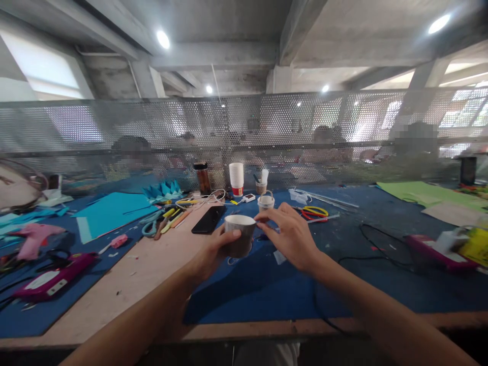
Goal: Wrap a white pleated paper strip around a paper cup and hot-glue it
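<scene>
A paper cup [241, 239], grey in the shade with a white rim, is held upright above the blue mat. My left hand [213, 249] wraps round its left side, thumb on the front wall. At the cup's right rim, the thumb and forefinger of my right hand [292, 234] come together in a pinch. Whatever is between those fingertips is too small to make out. Just behind the cup stands a small white cup with a looped handle [266, 202]. A black phone [208, 219] lies to the left of the held cup.
Cup stack [236, 179], brown bottle [202, 179] and tool-filled cup [261, 182] stand before the mesh screen [244, 127]. Scissors [152, 223] lie left, pliers [314, 212] right. A pink glue gun [36, 238], magenta power strips [57, 277], blue paper [114, 211] and green paper [430, 195] flank them.
</scene>
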`<state>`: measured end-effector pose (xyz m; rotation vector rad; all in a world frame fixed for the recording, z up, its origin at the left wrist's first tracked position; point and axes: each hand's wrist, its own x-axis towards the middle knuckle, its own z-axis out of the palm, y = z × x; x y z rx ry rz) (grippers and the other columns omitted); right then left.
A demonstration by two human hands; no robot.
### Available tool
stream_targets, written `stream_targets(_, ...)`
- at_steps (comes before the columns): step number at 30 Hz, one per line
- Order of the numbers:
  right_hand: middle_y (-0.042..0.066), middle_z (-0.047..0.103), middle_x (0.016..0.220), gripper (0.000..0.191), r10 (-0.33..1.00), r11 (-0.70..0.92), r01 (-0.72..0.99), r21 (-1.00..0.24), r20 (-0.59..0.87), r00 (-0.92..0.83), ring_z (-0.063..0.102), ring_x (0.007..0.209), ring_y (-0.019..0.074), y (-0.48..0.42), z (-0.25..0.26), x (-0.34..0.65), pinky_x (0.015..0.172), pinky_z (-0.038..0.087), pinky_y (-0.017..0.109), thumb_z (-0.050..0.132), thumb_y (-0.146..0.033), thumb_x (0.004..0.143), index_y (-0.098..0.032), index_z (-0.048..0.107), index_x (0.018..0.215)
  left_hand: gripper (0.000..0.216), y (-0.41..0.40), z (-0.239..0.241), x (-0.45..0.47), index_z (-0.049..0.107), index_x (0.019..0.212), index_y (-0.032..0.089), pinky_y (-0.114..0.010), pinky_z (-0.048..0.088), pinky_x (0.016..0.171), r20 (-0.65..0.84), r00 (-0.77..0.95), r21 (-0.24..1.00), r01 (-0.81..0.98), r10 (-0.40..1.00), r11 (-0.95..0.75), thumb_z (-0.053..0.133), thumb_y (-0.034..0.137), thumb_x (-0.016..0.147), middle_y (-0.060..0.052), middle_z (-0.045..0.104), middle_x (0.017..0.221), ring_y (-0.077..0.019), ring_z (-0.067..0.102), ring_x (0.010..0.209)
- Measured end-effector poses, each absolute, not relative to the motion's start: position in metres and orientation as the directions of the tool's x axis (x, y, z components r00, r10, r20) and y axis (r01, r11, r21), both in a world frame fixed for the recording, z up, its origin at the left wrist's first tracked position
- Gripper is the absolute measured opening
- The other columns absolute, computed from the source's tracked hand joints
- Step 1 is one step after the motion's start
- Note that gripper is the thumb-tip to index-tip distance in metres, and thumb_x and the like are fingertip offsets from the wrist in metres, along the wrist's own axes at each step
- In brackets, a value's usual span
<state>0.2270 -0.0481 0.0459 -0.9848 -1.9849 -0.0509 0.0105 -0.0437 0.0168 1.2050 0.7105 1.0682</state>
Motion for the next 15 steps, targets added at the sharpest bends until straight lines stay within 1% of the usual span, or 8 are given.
stream_targets(2, 0.0, 0.077, 0.096, 0.016, 0.676, 0.674, 0.611, -0.416, 0.68, -0.283, 0.065, 0.08, 0.0205, -0.0493, 0.0463, 0.227, 0.075, 0.046, 0.035, 0.068, -0.021, 0.094, -0.03, 0.071, 0.107, 0.047, -0.0442, 0.0174, 0.0108, 0.065, 0.119, 0.015, -0.033, 0.053, 0.079, 0.098, 0.371, 0.965, -0.262, 0.923, 0.003, 0.075, 0.04, 0.08, -0.012, 0.074, 0.102, -0.0243, 0.068, 0.092)
stream_targets(5, -0.002, 0.075, 0.099, 0.016, 0.772, 0.623, 0.496, -0.605, 0.577, -0.267, 0.063, 0.056, 0.0118, -0.051, 0.0465, 0.2256, 0.062, 0.049, 0.029, 0.062, -0.017, 0.094, -0.028, 0.069, 0.105, 0.047, -0.0444, 0.0176, 0.0112, 0.065, 0.118, 0.016, -0.034, 0.054, 0.079, 0.092, 0.372, 0.965, -0.264, 0.924, 0.01, 0.076, 0.04, 0.079, -0.013, 0.074, 0.102, -0.0247, 0.069, 0.091)
stream_targets(7, -0.001, 0.072, 0.1, 0.013, 0.828, 0.56, 0.38, -0.736, 0.494, -0.265, 0.058, 0.043, 0.0071, -0.0509, 0.0464, 0.2243, 0.049, 0.045, 0.025, 0.058, -0.018, 0.095, -0.026, 0.066, 0.102, 0.048, -0.0442, 0.0172, 0.0114, 0.065, 0.117, 0.016, -0.034, 0.054, 0.079, 0.083, 0.366, 0.965, -0.261, 0.927, 0.016, 0.076, 0.041, 0.078, -0.013, 0.074, 0.102, -0.0248, 0.069, 0.091)
stream_targets(8, -0.001, 0.07, 0.101, 0.012, 0.848, 0.527, 0.317, -0.789, 0.461, -0.263, 0.057, 0.04, 0.0058, -0.0503, 0.0463, 0.2236, 0.045, 0.044, 0.023, 0.057, -0.018, 0.094, -0.025, 0.064, 0.1, 0.048, -0.0441, 0.017, 0.0113, 0.065, 0.117, 0.016, -0.034, 0.054, 0.079, 0.08, 0.361, 0.966, -0.259, 0.929, 0.017, 0.077, 0.041, 0.078, -0.013, 0.074, 0.102, -0.0248, 0.069, 0.091)
stream_targets(10, 0.0, 0.067, 0.102, 0.009, 0.869, 0.479, 0.208, -0.853, 0.427, -0.252, 0.059, 0.042, 0.0061, -0.0483, 0.0462, 0.2226, 0.043, 0.044, 0.022, 0.054, -0.018, 0.093, -0.024, 0.059, 0.097, 0.048, -0.044, 0.0167, 0.0113, 0.066, 0.118, 0.017, -0.034, 0.055, 0.078, 0.075, 0.353, 0.965, -0.261, 0.932, 0.021, 0.077, 0.041, 0.078, -0.012, 0.074, 0.104, -0.0244, 0.068, 0.091)
stream_targets(12, -0.001, 0.064, 0.096, 0.01, 0.866, 0.479, 0.148, -0.865, 0.439, -0.238, 0.063, 0.051, 0.008, -0.0462, 0.0466, 0.222, 0.051, 0.049, 0.023, 0.052, -0.014, 0.09, -0.023, 0.057, 0.092, 0.048, -0.0445, 0.0174, 0.0113, 0.066, 0.119, 0.017, -0.034, 0.055, 0.079, 0.075, 0.35, 0.962, -0.274, 0.934, 0.025, 0.077, 0.04, 0.078, -0.011, 0.074, 0.107, -0.0241, 0.068, 0.092)
stream_targets(13, -0.002, 0.063, 0.09, 0.013, 0.855, 0.501, 0.146, -0.853, 0.463, -0.233, 0.064, 0.056, 0.0092, -0.0456, 0.0469, 0.2218, 0.055, 0.05, 0.024, 0.051, -0.012, 0.089, -0.022, 0.057, 0.089, 0.048, -0.045, 0.0182, 0.0115, 0.066, 0.119, 0.017, -0.034, 0.054, 0.079, 0.077, 0.354, 0.96, -0.278, 0.932, 0.027, 0.077, 0.04, 0.078, -0.011, 0.073, 0.107, -0.0241, 0.068, 0.092)
stream_targets(15, -0.003, 0.061, 0.079, 0.019, 0.82, 0.566, 0.194, -0.801, 0.526, -0.224, 0.063, 0.065, 0.0113, -0.046, 0.048, 0.2216, 0.063, 0.049, 0.025, 0.049, -0.007, 0.086, -0.021, 0.06, 0.083, 0.047, -0.0464, 0.0206, 0.0121, 0.066, 0.117, 0.016, -0.034, 0.054, 0.079, 0.081, 0.366, 0.959, -0.283, 0.927, 0.028, 0.076, 0.04, 0.078, -0.012, 0.074, 0.103, -0.0243, 0.068, 0.09)
